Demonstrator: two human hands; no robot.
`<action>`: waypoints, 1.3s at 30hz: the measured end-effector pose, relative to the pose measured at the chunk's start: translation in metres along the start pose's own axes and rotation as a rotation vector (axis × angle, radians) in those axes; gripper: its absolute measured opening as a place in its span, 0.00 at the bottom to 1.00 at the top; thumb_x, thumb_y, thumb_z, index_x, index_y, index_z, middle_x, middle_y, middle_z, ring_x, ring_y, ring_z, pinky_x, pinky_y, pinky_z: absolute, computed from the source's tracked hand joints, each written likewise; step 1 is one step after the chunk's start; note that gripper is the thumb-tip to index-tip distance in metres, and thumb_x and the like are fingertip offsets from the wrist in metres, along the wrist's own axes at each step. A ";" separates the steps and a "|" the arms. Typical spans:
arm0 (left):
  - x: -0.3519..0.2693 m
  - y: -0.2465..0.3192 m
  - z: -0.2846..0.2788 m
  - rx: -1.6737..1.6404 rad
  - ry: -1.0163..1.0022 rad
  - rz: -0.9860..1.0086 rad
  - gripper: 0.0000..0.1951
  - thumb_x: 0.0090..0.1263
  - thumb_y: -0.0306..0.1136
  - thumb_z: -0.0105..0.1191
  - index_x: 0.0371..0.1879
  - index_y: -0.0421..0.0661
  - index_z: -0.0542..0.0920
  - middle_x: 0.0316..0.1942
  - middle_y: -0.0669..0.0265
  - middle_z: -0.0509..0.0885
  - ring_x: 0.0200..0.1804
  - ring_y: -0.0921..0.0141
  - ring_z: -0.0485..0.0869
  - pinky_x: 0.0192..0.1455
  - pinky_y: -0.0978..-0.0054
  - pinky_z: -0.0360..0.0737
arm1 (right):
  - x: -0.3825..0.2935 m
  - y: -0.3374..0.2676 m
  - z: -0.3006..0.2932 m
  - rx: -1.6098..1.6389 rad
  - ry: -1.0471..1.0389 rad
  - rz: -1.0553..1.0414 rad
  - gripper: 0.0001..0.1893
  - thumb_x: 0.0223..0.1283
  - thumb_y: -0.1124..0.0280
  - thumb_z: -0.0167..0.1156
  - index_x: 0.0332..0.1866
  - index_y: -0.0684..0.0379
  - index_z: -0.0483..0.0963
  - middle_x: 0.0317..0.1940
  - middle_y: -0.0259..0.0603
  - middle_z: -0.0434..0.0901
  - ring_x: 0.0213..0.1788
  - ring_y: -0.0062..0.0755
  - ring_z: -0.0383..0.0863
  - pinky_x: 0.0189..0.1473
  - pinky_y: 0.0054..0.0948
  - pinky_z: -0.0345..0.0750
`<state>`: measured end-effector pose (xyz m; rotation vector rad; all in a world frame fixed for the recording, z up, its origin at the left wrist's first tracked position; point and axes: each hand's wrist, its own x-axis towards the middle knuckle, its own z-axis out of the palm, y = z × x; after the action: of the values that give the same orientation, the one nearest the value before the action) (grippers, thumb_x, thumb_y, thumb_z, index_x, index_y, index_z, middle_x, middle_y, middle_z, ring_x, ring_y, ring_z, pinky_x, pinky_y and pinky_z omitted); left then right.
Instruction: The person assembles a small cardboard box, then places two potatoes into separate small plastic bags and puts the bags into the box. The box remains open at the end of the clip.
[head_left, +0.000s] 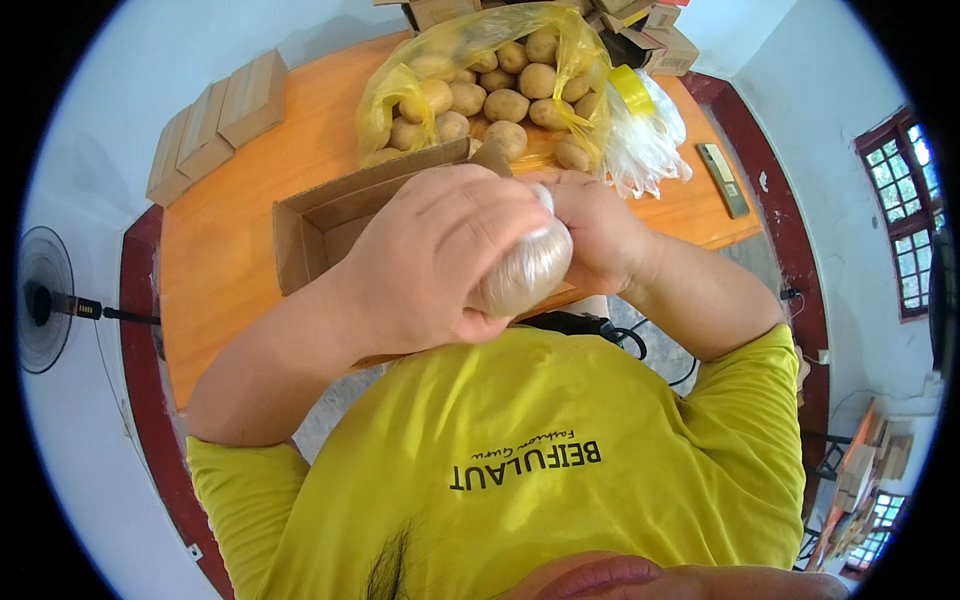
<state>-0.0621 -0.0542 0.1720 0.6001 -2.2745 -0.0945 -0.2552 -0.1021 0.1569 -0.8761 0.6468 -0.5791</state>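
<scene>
Between my two hands is a potato wrapped in thin, shiny white plastic, which is bunched at its upper end. My left hand curls around its body from the left. The fingers of my right hand close at the gathered plastic on the upper right; their tips are partly hidden. Just beyond my left hand, an open cardboard box stands on the orange wooden table; my hands cover much of its inside. Behind it, many loose potatoes lie in an open yellow plastic bag.
Right of the yellow bag lie thin white plastic bags with a roll of yellow tape. A phone rests near the table's right edge. Closed cardboard boxes line the far left; more boxes are behind. A fan stands at left.
</scene>
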 end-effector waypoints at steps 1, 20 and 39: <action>-0.002 0.001 0.001 -0.088 0.038 -0.129 0.38 0.41 0.27 0.70 0.59 0.43 0.71 0.52 0.60 0.78 0.53 0.60 0.78 0.57 0.65 0.76 | 0.001 0.000 0.000 0.006 -0.037 0.010 0.14 0.70 0.65 0.50 0.48 0.66 0.75 0.42 0.45 0.81 0.43 0.32 0.82 0.44 0.29 0.81; -0.025 -0.024 -0.018 -1.090 0.256 -0.999 0.29 0.59 0.33 0.64 0.60 0.38 0.72 0.52 0.62 0.78 0.53 0.70 0.78 0.60 0.72 0.74 | 0.022 -0.006 0.017 -0.490 -0.126 -0.265 0.25 0.65 0.63 0.63 0.61 0.67 0.68 0.45 0.38 0.78 0.42 0.23 0.78 0.46 0.24 0.80; -0.049 -0.071 -0.030 -0.440 -0.343 -1.226 0.28 0.55 0.29 0.66 0.56 0.35 0.75 0.49 0.60 0.82 0.51 0.69 0.80 0.56 0.72 0.76 | 0.078 -0.008 0.010 -1.786 0.029 -0.568 0.13 0.62 0.67 0.60 0.50 0.59 0.78 0.38 0.39 0.83 0.38 0.39 0.82 0.44 0.34 0.79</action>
<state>0.0159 -0.0918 0.1432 1.7091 -1.7387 -1.3134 -0.1978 -0.1548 0.1468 -2.7834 0.8825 -0.3915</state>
